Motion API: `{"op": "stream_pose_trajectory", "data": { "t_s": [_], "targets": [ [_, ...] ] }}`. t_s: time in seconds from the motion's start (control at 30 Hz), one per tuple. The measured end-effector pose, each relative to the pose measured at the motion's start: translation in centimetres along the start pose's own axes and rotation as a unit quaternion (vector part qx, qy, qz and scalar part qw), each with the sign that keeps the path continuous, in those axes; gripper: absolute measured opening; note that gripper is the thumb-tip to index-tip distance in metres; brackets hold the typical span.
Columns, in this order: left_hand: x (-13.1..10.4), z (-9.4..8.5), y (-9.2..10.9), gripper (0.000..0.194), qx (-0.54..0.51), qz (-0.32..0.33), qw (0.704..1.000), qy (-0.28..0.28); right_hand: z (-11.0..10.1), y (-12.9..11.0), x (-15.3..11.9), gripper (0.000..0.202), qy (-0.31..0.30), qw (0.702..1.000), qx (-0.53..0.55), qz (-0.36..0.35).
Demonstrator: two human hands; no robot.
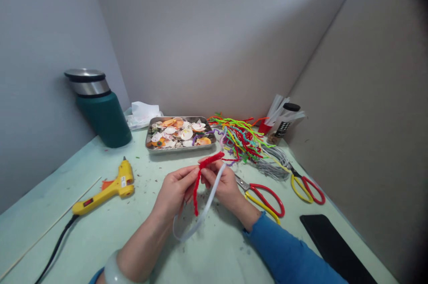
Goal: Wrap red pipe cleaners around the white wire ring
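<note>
Close together above the middle of the table, my left hand (176, 188) and my right hand (226, 184) pinch a fuzzy red pipe cleaner (196, 195) between thumbs and fingers. One part of it stretches toward the upper right and a tail hangs down between the hands. A thin, whitish curved band (209, 206), shaped like a headband, loops below and passes in front of my right fingers. Part of the band is hidden by my left hand, and whether the pipe cleaner is fastened to it I cannot tell.
Scissors (267, 195) lie beside my right wrist, with another pair (306, 186) farther right. A glue gun (103, 192) and a thin stick are left. Behind are a shell tray (180, 150), pipe cleaners (244, 139), grey wire (272, 168), a flask (105, 119) and a jar (282, 125).
</note>
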State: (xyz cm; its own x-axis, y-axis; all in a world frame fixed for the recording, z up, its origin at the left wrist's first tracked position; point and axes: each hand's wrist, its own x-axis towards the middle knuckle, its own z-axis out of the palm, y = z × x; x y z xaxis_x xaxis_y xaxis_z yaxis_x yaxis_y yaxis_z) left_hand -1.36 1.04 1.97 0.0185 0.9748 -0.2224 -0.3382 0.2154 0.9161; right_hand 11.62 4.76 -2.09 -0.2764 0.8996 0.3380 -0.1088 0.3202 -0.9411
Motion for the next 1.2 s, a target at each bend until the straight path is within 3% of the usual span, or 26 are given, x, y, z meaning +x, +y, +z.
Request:
{"op": "stream_pose_trajectory", "data": {
  "t_s": [0.23, 0.7, 0.9, 1.2],
  "targets": [
    [0.1, 0.3, 0.1, 0.027, 0.095, 0.082, 0.991, 0.047, 0.2, -0.1, 0.0, 0.013, 0.01, 1.0, 0.008, -0.02],
    [0.3, 0.0, -1.0, 0.033, 0.14, 0.151, 0.979, 0.004, 0.4, -0.2, 0.5, 0.018, 0.03, 0.996, 0.075, 0.025],
    [0.1, -0.4, -1.6, 0.031, 0.198, 0.214, 0.957, 0.007, 0.5, -0.8, 0.5, 0.02, 0.012, 0.997, 0.067, 0.029],
    [-0.2, 0.0, -1.1, 0.032, 0.218, 0.195, 0.955, 0.039, 0.2, -0.1, 0.5, 0.018, 0.015, 1.0, 0.008, 0.0]
  ]
}}
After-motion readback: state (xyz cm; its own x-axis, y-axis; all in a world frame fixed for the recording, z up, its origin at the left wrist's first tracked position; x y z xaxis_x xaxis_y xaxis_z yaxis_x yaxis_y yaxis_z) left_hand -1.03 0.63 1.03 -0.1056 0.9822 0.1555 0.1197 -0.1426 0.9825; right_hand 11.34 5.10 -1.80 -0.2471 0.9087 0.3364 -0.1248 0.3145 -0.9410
